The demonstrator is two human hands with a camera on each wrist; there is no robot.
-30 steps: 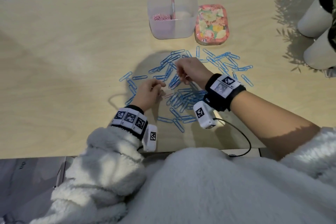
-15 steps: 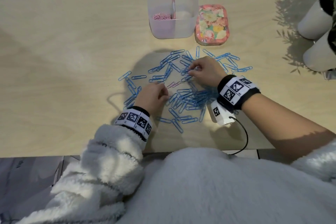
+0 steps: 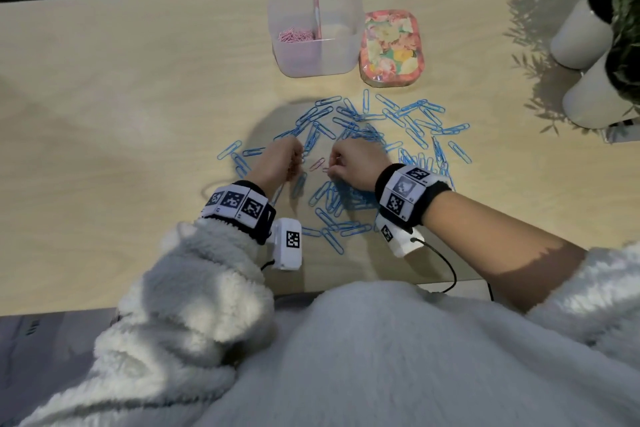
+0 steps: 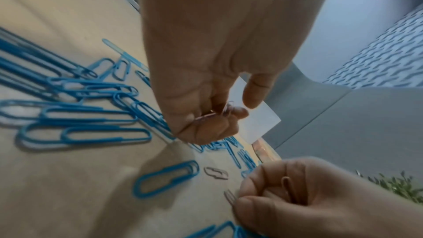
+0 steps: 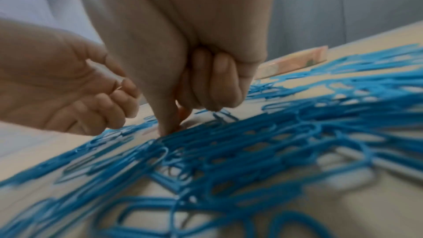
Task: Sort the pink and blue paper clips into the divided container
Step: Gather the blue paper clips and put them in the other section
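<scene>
Several blue paper clips (image 3: 367, 135) lie scattered over the wooden table (image 3: 138, 114). My left hand (image 3: 282, 163) is at the pile's left side, fingers curled round a few pink paper clips (image 4: 219, 113). My right hand (image 3: 353, 163) is close beside it, holding a pink clip (image 4: 288, 187) in its curled fingers while thumb and forefinger pinch another pink clip (image 4: 228, 196) at the table top. One loose pink clip (image 3: 317, 163) lies between the hands. The clear divided container (image 3: 346, 55) stands at the back, with pink clips (image 3: 296, 35) in its left compartment; the right one looks empty.
A floral tin lid (image 3: 391, 47) lies right of the container. Two white plant pots (image 3: 581, 35) stand at the table's far right. Blue clips (image 5: 274, 151) are heaped thickly under my right wrist. The table's near edge is just behind my wrists.
My right hand has come back left from the pile's upper right to the pink clips in the middle. My left hand has shifted slightly forward toward it.
</scene>
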